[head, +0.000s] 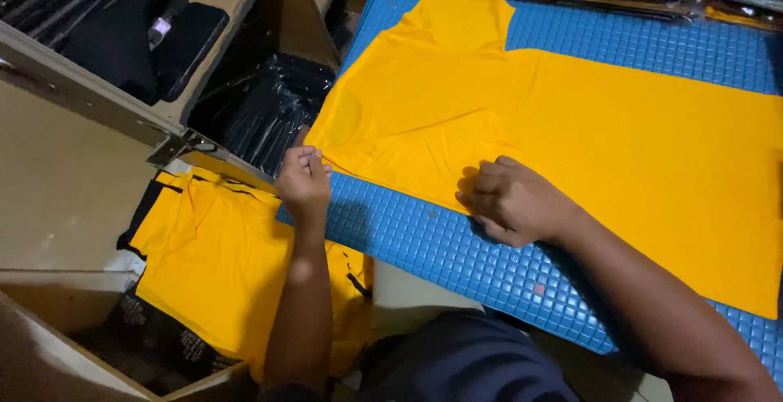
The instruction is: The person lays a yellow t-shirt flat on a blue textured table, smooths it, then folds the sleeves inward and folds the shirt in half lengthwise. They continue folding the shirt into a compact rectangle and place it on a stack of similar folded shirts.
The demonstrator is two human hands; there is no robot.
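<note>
Yellow shirt (pixel 571 133), flat, faintly wrinkled

Yellow shirt (pixel 571 141) on blue gridded mat (pixel 440 247)

The scene is lit evenly from above, brightly over the yellow shirt (pixel 571 141) and the blue surface (pixel 457 247). A soft shadow is cast beneath the right hand (pixel 510 201) and its forearm. The left edge and upper corners are left dim. Faint glare is seen on the plastic-wrapped packs (pixel 269 108). Slight softness is noticed throughout; the near foreground is blurred.
</note>
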